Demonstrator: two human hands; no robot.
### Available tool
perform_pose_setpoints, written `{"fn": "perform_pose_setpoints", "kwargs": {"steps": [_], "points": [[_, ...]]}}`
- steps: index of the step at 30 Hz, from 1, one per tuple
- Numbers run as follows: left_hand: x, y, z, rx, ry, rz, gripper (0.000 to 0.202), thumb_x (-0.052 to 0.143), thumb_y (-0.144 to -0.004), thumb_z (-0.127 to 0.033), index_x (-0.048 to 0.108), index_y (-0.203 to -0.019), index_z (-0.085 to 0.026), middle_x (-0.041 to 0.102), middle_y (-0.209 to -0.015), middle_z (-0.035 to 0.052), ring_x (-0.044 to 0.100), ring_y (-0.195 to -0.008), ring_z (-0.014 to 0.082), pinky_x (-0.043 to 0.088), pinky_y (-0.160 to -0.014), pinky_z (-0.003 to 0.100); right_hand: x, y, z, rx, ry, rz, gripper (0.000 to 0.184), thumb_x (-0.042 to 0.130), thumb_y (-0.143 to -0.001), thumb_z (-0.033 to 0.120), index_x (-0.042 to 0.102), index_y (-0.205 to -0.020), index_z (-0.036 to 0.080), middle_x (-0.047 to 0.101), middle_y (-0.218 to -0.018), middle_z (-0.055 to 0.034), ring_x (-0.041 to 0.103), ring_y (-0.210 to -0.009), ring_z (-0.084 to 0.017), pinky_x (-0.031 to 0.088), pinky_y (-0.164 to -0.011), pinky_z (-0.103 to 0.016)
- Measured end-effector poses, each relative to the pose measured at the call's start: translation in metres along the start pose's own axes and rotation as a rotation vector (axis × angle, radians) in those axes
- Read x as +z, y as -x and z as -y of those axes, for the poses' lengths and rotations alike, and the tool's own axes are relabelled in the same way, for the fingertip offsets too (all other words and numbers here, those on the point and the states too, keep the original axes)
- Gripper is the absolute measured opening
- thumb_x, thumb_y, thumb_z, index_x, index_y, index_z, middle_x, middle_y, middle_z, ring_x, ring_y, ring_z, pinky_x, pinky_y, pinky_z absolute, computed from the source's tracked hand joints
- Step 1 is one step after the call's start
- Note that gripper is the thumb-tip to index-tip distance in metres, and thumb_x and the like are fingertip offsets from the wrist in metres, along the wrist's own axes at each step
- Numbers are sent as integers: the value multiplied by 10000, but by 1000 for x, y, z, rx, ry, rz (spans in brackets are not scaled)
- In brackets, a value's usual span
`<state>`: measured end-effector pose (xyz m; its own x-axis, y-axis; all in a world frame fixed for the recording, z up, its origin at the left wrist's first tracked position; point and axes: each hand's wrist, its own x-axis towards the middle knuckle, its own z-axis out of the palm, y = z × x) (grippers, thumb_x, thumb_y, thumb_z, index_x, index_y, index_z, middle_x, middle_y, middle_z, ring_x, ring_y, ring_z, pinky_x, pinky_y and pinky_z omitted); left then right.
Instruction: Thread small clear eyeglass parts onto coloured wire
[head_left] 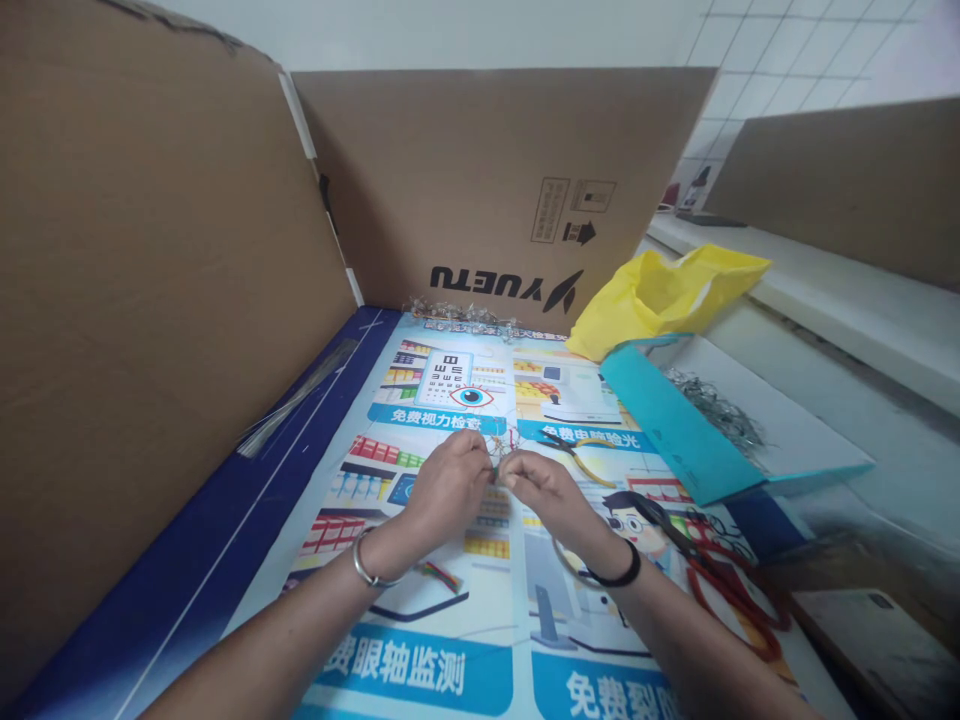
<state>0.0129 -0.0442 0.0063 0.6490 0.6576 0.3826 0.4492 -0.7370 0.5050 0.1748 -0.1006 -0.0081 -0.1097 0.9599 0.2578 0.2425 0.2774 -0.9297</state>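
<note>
My left hand [454,482] and my right hand [546,492] meet over the middle of the printed sheet, fingertips almost touching. Both are closed in a pinch on a small bunch of thin wires [502,440], whose fine ends fan out beyond the fingers with reddish and yellowish bits. What exactly sits between the fingertips is hidden. Just right of the bunch lie pliers with yellow handles [594,468]. A short bundle of multicoloured strands [442,576] rests near my left wrist. Partly behind my right wrist is a thin ring [568,562].
Red-handled scissors [731,590] lie by my right forearm. A turquoise box [675,425] holds tangled wire [716,410], with a yellow bag [660,295] behind it. Straight wires [300,398] lie at left. Clear wired pieces [469,318] line the back cardboard wall [450,190].
</note>
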Motion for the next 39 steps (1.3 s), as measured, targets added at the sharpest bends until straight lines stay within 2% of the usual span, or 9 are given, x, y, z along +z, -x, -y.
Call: {"fn": "perform_pose_setpoints", "kwargs": {"steps": [10,13,17,20,26,29,32,36,39], "points": [[7,1,10,-136,202,-98,211,527,-754,-43,622,-860,-199,483,-903,26,511,-846,157,449,-730,292,10,0,-2,55,-1,-157,165,501,-861,311,585,-789,188,612,-862,-34,547,-815,-166,422,-768,-278],[8,1,10,-195,211,-124,169,543,-743,-54,616,-815,-187,466,-890,24,511,-805,147,447,-690,274,12,0,-3,111,0,-199,174,515,-847,327,591,-783,184,618,-832,-29,548,-779,-162,429,-734,-271],[5,1,10,-208,184,-66,136,532,-772,-104,629,-734,-191,487,-794,9,512,-773,147,427,-683,272,14,0,-1,169,5,-229,183,530,-829,341,584,-756,182,603,-752,-15,533,-714,-154,431,-677,-264],[1,1,8,-229,159,-45,130,526,-803,-185,627,-721,-189,514,-769,7,521,-773,152,417,-695,279,16,2,0,153,24,-221,181,527,-829,335,586,-749,183,595,-740,-17,532,-709,-157,433,-679,-270],[-4,-1,7,-310,196,-29,212,528,-800,-301,591,-640,-178,569,-668,-3,518,-682,147,373,-602,244,19,4,-3,83,74,-253,154,527,-835,306,595,-753,194,627,-855,-45,571,-807,-176,450,-751,-291],[-4,-3,7,-325,300,99,331,480,-813,-330,564,-537,-168,519,-542,-16,472,-581,130,333,-543,231,22,4,-3,36,138,-256,119,539,-828,250,620,-758,201,631,-871,-50,576,-853,-182,449,-797,-307],[-3,-5,5,-416,495,184,371,458,-803,-363,543,-506,-158,435,-467,-34,396,-486,104,282,-479,220,25,6,-3,-46,213,-272,119,536,-833,219,639,-774,213,627,-902,-57,569,-907,-189,443,-839,-321],[-1,-4,4,-588,775,195,309,529,-738,-400,554,-567,-144,373,-437,-63,304,-411,71,213,-426,210,28,7,-4,-121,281,-248,141,515,-846,186,647,-810,221,613,-934,-64,559,-944,-192,445,-853,-331],[2,-2,6,-640,882,178,248,576,-702,-367,561,-615,-136,382,-450,-70,292,-413,60,193,-429,203,28,6,-6,-157,336,-240,165,502,-843,159,648,-816,229,611,-928,-63,552,-933,-193,450,-841,-342]]}}
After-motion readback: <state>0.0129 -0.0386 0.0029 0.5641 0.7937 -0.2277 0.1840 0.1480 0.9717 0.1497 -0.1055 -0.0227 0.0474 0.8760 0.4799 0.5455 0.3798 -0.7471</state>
